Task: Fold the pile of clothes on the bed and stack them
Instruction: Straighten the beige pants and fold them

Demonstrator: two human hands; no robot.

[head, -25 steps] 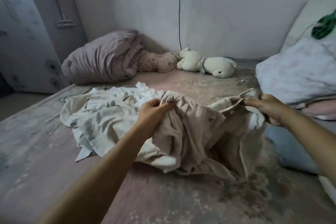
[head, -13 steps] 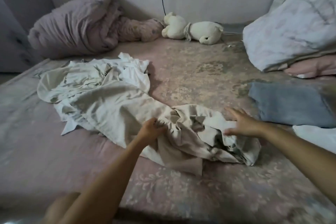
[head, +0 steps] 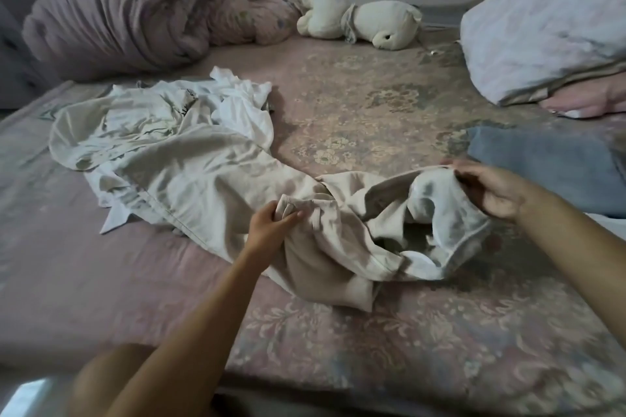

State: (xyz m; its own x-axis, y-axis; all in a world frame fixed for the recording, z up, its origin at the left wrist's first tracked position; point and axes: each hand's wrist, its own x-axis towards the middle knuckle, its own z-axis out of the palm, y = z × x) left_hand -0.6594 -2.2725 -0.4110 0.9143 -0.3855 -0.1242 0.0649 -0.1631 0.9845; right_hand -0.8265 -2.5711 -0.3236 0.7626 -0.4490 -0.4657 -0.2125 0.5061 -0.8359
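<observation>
Beige trousers (head: 342, 234) lie crumpled on the bed (head: 372, 332); your left hand (head: 271, 225) bunches the waistband in curled fingers while your right hand (head: 491, 188) pinches its far edge. Beyond them, touching the trousers, sprawls the pale pile of clothes (head: 162, 142).

— What was the trousers (head: 342, 234) cloth like where the left hand (head: 271, 225) gripped it?

— Matt beige weave, creased; by the right hand (head: 491, 191) a thinner, paler lining showed.

— And the pile (head: 162, 142) beyond the left grip?

— Soft, wrinkled white cloth. The bed cover (head: 366, 115) under both was dull, flower-patterned fabric; past the right grip lay matt grey-blue cloth (head: 538, 162).
</observation>
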